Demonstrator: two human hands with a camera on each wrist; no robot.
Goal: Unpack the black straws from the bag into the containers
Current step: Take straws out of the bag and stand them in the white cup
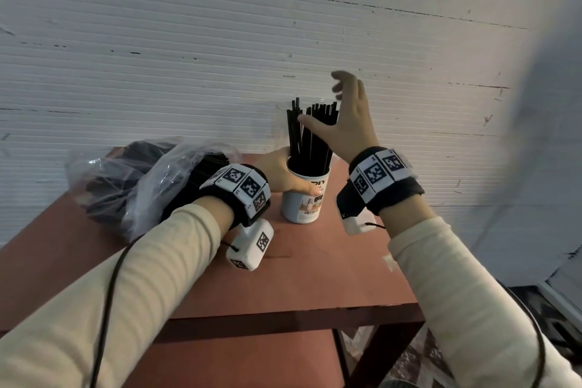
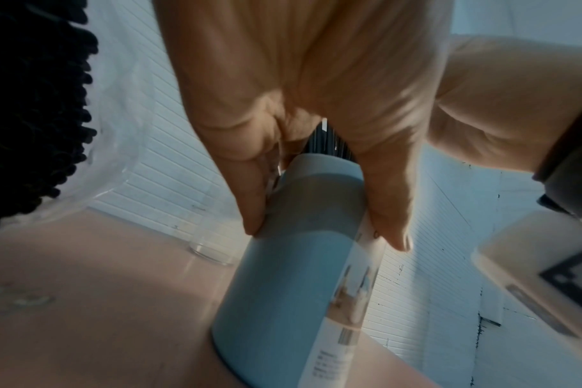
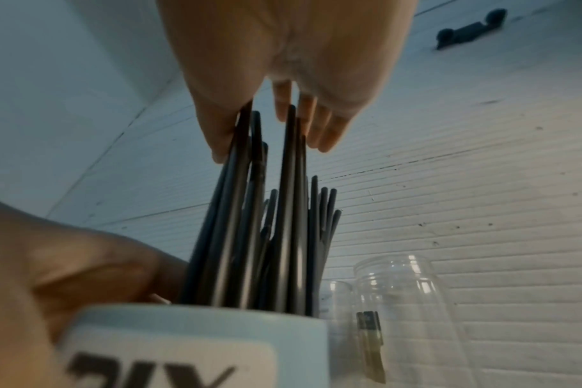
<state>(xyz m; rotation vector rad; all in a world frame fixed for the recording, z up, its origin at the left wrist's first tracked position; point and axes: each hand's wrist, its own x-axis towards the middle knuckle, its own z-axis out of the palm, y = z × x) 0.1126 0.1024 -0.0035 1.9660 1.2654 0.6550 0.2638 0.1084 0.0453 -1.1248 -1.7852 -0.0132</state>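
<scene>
Left hand (image 1: 278,172) grips one straw-filled cup (image 1: 304,198); right hand (image 1: 349,118), fingers spread, touches the straws (image 1: 310,135); bag (image 1: 135,183) at nine o'clock

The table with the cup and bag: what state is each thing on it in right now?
Blue cup: upright on the table, holding many black straws.
Left hand: grips the cup's side.
Right hand: open, fingers spread at the straw tops.
Plastic bag: lying on the table, open, more straws inside.
Clear jar: upright behind the cup; no straws seen in it.
</scene>
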